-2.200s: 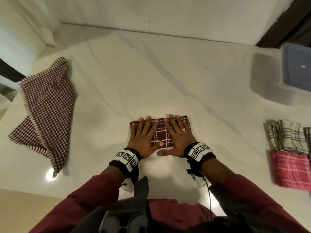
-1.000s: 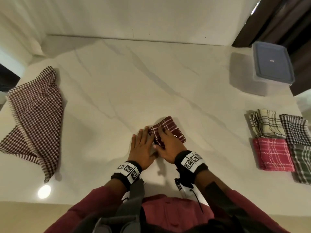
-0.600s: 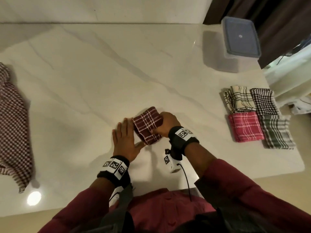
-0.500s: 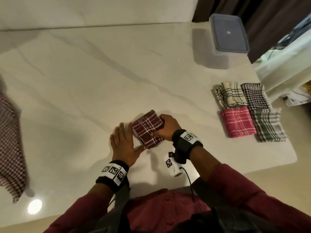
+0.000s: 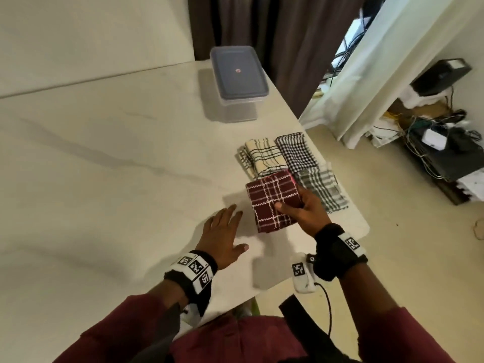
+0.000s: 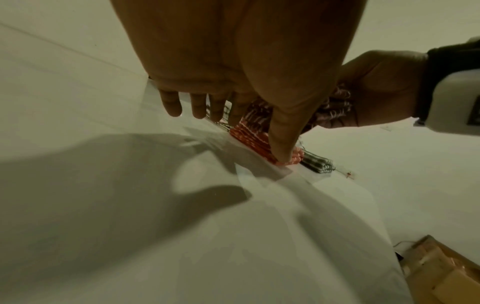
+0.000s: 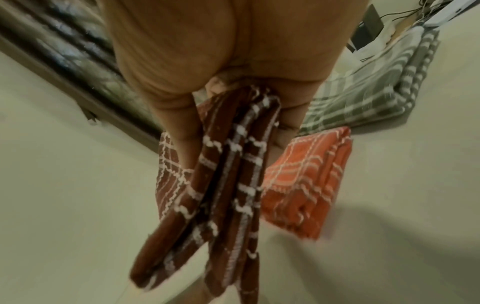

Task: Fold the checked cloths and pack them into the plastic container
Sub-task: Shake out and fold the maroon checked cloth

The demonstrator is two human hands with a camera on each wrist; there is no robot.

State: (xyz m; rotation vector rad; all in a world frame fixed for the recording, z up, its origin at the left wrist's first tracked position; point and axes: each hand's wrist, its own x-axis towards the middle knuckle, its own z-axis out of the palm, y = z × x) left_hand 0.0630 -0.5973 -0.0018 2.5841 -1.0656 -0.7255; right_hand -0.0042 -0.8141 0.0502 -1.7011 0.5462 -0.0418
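The folded maroon cloth (image 5: pixel 272 205) is off the table, pinched along one edge by the right hand (image 5: pixel 303 209), thumb on top and fingers underneath, so its stacked layers stay pressed together instead of springing open. It hangs directly over the red cloth (image 7: pixel 303 179), which lies folded on the table; the right wrist view shows the maroon layers drooping in front of that red square. Holding it flat and level suggests it is meant to go down on top of the red one.

Around the red cloth sit the other folded pieces: the green checked cloth (image 5: pixel 323 191) just beside it toward the table edge, the cream striped cloth (image 5: pixel 262 157) just beyond it, and the black-and-white cloth (image 5: pixel 296 150) diagonally beyond. They form a tight block, probably so they can be gathered for packing.

The left hand (image 5: pixel 222 237) is on the near side of the red cloth, apart from it, fingers straight and spread, holding nothing, low over the marble table (image 5: pixel 104 166).

The plastic container (image 5: pixel 237 79) stands well beyond the red cloth, near the far table corner, its lid on, so packing has not begun.
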